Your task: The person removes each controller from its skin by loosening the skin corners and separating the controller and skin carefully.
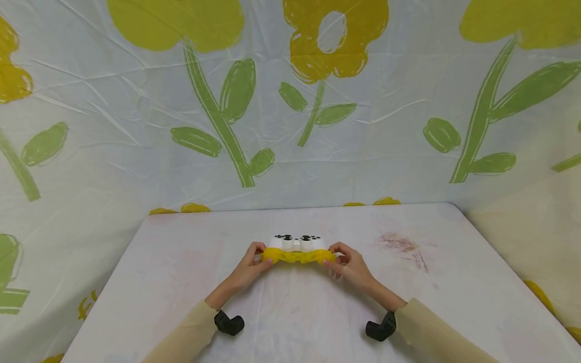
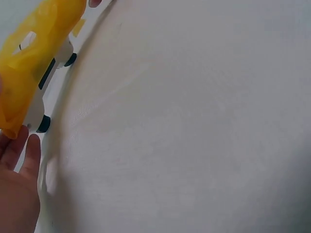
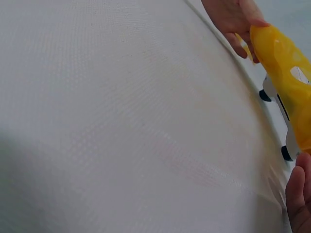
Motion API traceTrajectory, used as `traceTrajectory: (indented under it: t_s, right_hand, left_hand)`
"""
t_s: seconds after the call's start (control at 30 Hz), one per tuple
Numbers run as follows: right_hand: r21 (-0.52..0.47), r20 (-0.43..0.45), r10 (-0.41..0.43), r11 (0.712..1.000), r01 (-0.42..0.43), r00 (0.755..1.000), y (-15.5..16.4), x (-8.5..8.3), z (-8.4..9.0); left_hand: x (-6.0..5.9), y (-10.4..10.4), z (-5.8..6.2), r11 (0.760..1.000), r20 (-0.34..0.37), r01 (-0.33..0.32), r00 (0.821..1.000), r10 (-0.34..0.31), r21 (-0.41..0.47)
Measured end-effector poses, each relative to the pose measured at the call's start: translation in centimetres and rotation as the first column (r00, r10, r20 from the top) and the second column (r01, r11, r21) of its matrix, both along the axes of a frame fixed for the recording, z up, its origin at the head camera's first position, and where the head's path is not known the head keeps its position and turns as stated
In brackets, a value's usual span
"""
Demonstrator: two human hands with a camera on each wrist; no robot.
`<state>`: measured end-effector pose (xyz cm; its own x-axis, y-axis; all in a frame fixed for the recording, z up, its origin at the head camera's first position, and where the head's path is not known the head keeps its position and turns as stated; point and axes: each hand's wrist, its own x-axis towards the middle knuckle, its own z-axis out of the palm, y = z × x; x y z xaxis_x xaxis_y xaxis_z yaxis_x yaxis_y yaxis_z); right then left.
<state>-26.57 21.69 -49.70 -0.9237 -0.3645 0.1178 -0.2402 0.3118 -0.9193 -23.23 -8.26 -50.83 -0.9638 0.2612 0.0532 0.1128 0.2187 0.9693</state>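
A white game controller (image 1: 298,245) with dark thumbsticks and buttons is at the middle of the table, partly covered by a yellow, stretchy-looking cover (image 1: 298,257). My left hand (image 1: 247,267) grips the cover's left end between thumb and fingers. At the right end, my right hand (image 1: 353,268) pinches it the same way. From the left wrist, the yellow cover (image 2: 41,43) shows a hole, and white controller parts with dark stick tops stick out beside it. The right wrist view shows the cover (image 3: 286,73) stretching between both hands, hiding much of the controller.
A white cloth covers the table (image 1: 181,282), with a reddish stain (image 1: 406,244) right of the hands. Behind hangs a white sheet (image 1: 386,131) printed with yellow flowers and green stems. Black devices (image 1: 229,323) sit at both wrists, by beige sleeves (image 1: 188,333).
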Motion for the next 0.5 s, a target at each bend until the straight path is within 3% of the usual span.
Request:
traceTrajectory:
  t_s: [0.3, 0.5]
  right_hand:
    - [-0.031, 0.012, 0.013, 0.999, -0.013, 1.0, -0.5, 0.0, 0.9]
    - [0.023, -0.006, 0.05, 0.998, -0.05, 0.999, -1.1, 1.4, 3.7]
  left_hand:
    - [-0.2, -0.5, 0.7, 1.0, -0.064, -0.007, 0.998, 0.007, 0.008]
    - [-0.3, -0.6, 0.6, 1.0, -0.043, 0.0, 0.999, 0.002, 0.026]
